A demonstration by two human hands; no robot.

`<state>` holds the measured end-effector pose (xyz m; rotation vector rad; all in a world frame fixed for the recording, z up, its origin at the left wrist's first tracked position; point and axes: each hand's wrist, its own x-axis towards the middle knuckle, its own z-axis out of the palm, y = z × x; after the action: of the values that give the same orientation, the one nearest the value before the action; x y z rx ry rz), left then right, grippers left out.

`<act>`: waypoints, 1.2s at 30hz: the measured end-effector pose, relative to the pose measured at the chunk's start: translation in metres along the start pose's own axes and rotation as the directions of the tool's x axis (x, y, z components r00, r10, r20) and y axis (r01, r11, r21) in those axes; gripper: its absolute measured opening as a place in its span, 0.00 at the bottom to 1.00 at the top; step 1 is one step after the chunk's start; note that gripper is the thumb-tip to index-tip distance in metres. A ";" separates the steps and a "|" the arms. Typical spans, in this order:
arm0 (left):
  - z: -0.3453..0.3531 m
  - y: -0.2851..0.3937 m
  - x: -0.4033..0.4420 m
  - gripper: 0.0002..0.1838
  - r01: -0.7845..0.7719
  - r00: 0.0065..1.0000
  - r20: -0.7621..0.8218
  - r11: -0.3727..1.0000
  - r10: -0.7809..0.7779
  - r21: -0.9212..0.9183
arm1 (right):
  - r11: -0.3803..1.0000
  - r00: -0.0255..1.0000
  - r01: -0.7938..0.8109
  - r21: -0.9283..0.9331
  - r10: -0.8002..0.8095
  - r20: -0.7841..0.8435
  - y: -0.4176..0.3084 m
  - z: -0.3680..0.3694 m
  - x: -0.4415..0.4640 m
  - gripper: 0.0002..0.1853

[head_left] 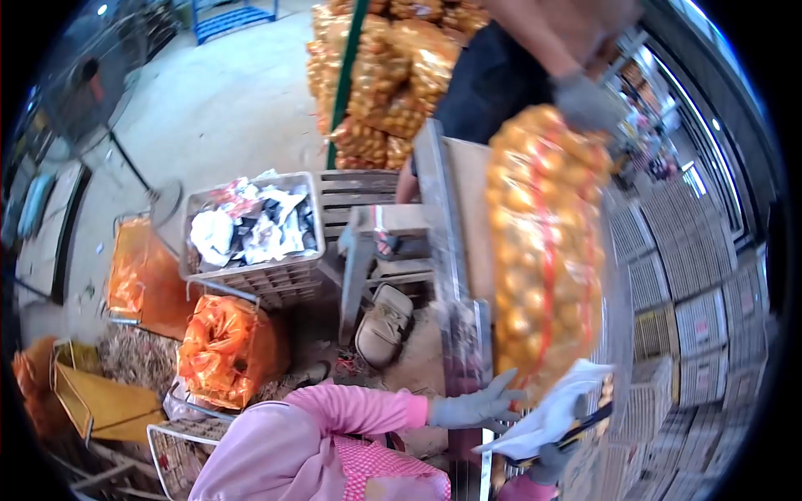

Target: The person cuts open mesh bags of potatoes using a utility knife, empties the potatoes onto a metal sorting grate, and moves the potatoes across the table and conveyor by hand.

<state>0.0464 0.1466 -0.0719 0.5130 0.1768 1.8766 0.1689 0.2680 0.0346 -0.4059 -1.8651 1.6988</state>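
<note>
My left hand (476, 407), in a grey glove below a pink sleeve, has its fingers spread at the lower end of a long clear bag (543, 250) of round orange-yellow items with red stripes. My right hand (551, 462), also gloved, is closed beside a black and yellow strip (576, 430) under a pale sheet (547, 413); what it grips is partly hidden. At the bag's upper end is the grey-gloved hand (585, 104) of a co-worker. The bag lies along a metal-edged table (472, 217).
Left of the table stand a grey stool (393, 219), a crate (251, 271) of crumpled wrappers and an orange bag (225, 351). Filled bags (384, 75) are piled behind a green post (347, 75). Stacked crates (702, 321) line the right. A shoe (384, 326) shows below the stool.
</note>
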 end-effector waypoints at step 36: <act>-0.341 0.358 -0.530 0.44 0.131 -0.849 -0.378 0.841 0.368 0.524 | 0.264 0.110 -0.961 -0.085 0.645 0.756 0.069 0.325 0.039 0.35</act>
<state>-0.2593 -0.4306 -0.3860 -2.0863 2.0771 1.8309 -0.0668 0.0404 -0.0325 -0.8890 -1.5605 3.4572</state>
